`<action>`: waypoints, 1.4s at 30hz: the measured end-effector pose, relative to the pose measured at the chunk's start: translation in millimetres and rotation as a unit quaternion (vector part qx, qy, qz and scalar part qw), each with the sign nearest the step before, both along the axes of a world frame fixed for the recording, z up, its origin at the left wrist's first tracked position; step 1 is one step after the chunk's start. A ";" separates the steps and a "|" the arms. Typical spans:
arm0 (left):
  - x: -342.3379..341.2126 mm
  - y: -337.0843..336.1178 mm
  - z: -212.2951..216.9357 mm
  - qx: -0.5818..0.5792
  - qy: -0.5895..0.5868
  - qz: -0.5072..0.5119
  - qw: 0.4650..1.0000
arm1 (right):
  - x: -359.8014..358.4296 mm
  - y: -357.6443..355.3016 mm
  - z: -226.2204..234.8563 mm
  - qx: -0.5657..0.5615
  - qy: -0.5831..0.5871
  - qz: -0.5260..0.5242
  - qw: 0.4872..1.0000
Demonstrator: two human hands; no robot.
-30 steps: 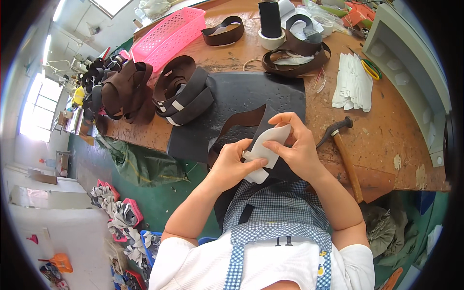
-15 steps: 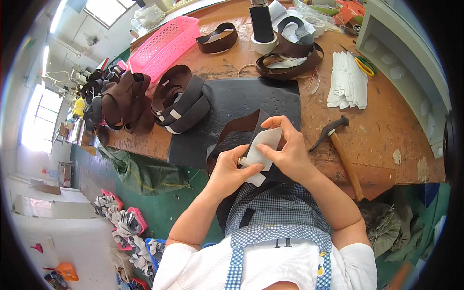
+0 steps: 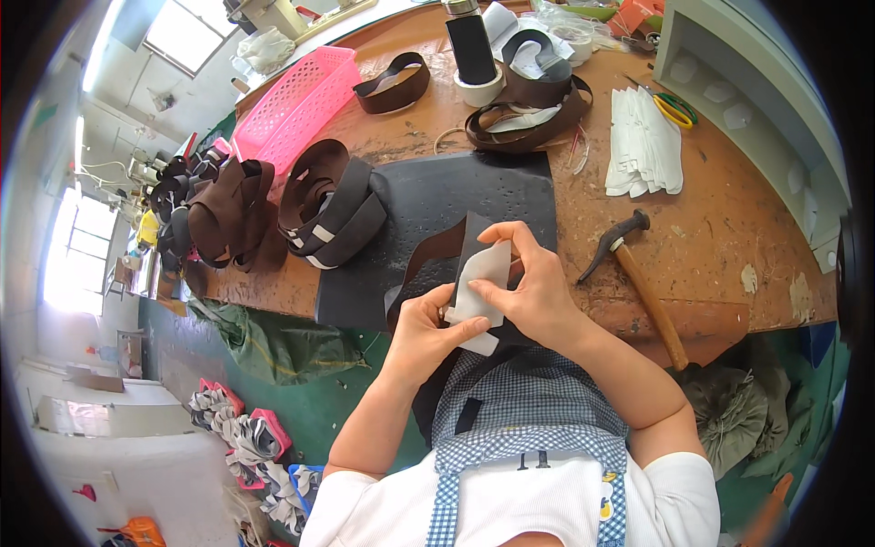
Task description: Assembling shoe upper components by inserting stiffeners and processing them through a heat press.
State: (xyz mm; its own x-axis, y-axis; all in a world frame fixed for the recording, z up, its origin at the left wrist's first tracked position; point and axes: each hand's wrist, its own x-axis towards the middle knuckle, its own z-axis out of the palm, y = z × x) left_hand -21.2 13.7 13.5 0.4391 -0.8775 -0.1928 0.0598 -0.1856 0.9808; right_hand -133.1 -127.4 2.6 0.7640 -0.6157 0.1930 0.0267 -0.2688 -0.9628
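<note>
Between my two hands is a curved white piece of sheet material, laid against a dark brown-and-grey strip that loops over the near edge of a black mat. My right hand pinches the white piece near its upper end, thumb on the face toward me and fingers behind. Lower down, my left hand grips the strip and the white piece's lower end between thumb and fingers. A narrow white tab sticks out under my left thumb. The fingers hide part of where the pieces meet.
A hammer lies right of my hands. Beyond it are stacked white pieces and scissors. Coiled dark strips stand left of the mat, near a pink basket. A bottle and more looped strips stand behind.
The whole view has shifted slightly, so the table's things appear a little farther left. Both hands keep their grip on the white piece and strip, with hardly any change between them.
</note>
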 end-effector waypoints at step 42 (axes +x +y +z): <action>61.0 0.2 65.6 0.048 -0.348 -0.096 0.931 | -32.2 -48.3 -20.6 0.210 -0.088 -0.146 0.963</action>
State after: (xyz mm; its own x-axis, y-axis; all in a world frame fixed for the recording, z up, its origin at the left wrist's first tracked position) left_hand 39.8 13.9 79.1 0.3232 -0.9463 -0.0017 -0.6278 -0.2158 0.7479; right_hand -165.3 -175.6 -18.0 0.5243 -0.8515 -0.0102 0.1808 0.1230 -0.9758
